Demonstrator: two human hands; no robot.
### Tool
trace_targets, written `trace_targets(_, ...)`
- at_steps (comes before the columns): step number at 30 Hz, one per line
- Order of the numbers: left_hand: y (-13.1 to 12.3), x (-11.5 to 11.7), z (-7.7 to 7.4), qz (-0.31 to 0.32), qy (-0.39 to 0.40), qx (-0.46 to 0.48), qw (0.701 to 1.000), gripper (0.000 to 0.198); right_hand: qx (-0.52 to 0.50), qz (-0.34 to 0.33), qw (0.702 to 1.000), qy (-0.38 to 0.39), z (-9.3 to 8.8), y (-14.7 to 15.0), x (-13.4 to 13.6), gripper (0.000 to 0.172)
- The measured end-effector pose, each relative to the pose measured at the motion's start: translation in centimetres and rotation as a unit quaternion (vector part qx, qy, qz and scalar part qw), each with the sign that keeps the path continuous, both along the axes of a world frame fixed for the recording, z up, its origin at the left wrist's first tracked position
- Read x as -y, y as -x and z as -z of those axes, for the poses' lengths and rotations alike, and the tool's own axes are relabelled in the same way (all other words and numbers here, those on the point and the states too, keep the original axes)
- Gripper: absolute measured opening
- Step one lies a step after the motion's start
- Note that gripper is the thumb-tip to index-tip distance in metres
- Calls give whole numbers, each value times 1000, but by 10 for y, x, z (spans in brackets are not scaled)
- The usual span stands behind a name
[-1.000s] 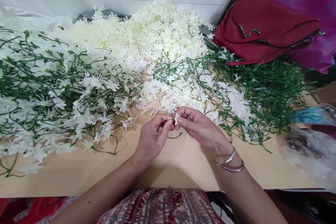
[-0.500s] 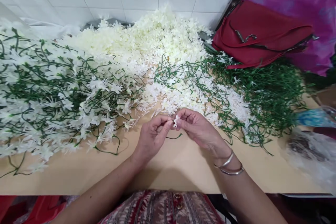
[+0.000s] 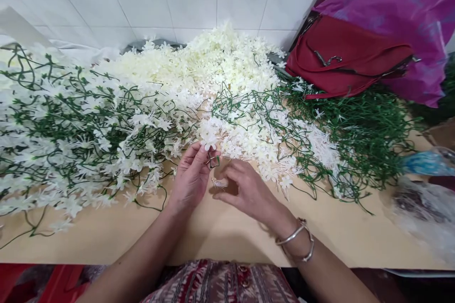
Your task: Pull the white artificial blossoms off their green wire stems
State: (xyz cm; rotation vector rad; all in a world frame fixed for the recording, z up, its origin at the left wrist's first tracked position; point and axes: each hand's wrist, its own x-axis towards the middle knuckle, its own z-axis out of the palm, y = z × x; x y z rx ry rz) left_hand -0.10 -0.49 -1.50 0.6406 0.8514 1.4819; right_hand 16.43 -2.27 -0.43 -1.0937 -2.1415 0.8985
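My left hand (image 3: 192, 177) reaches to the near edge of a heap of loose cream artificial flowers (image 3: 220, 71) and pinches a thin green stem (image 3: 213, 161) with a white flower at its fingertips. My right hand (image 3: 245, 189), bangles at its wrist, lies just beside it over the tan table (image 3: 220, 232), its fingers curled around a small white stamen piece (image 3: 218, 182). To the left lie green stems with white flowers fitted (image 3: 71, 132).
A pile of bare green stems (image 3: 359, 128) lies to the right. A red handbag (image 3: 348, 59) and purple cloth (image 3: 391, 4) stand at the back right against the white tiled wall. Clear plastic bags (image 3: 423, 208) rest at the right edge.
Both hands had been pinching one small flower together above the table. My left hand has moved forward to the flower heap, and my right hand has dropped lower and turned.
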Motion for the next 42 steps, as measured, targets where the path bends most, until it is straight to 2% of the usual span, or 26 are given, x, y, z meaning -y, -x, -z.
trace_targets(3, 1, 0, -1, -9, -20, -33, 999, 32, 68, -3, 995, -70, 4, 8, 2, 9)
trace_targets(6, 2, 3, -1, -8, -39, -92, 995, 30, 72, 30, 995, -67, 5, 3, -1, 14)
trace_targets(8, 5, 5, -1, 20, -50, -139, 989, 28, 52, 72, 994, -61, 5, -6, -5, 14)
trace_targets(10, 9, 8, -4, 82, -52, -195, 976, 27, 16, 118, 991, -56, 5, -16, -9, 12)
trace_targets(12, 15, 11, -10, 174, -50, -269, 946, 25, -31, 162, 984, -61, 3, -24, -12, 11)
trace_targets(14, 22, 13, -19, 254, -67, -364, 894, 22, -71, 196, 975, -81, 1, -30, -14, 11)
trace_targets(17, 31, 16, -33, 290, -125, -509, 801, 19, -103, 226, 961, -117, -2, -32, -16, 13)
trace_targets(19, 36, 17, -39, 276, -148, -572, 758, 19, -111, 232, 958, -129, -2, -32, -16, 12)
trace_targets(21, 39, 15, -41, 227, -153, -608, 746, 19, -115, 226, 958, -134, -2, -31, -16, 12)
trace_targets(25, 39, 4, -37, 73, -171, -660, 728, 13, -126, 221, 957, -137, -1, -30, -16, 13)
trace_targets(28, 33, -8, -36, 12, -180, -695, 696, 11, -132, 227, 955, -137, -1, -29, -16, 13)
trace_targets(32, 23, -24, -36, -12, -187, -746, 639, 15, -128, 231, 953, -150, -2, -28, -16, 15)
trace_targets(36, 20, -32, -32, -19, -157, -788, 595, 18, -129, 235, 952, -150, -2, -28, -15, 14)
trace_targets(39, 21, -36, -28, -34, -132, -803, 580, 16, -130, 227, 954, -146, -1, -29, -15, 16)
trace_targets(42, 23, -41, -25, -26, -116, -805, 581, 8, -122, 223, 955, -150, 0, -28, -15, 16)
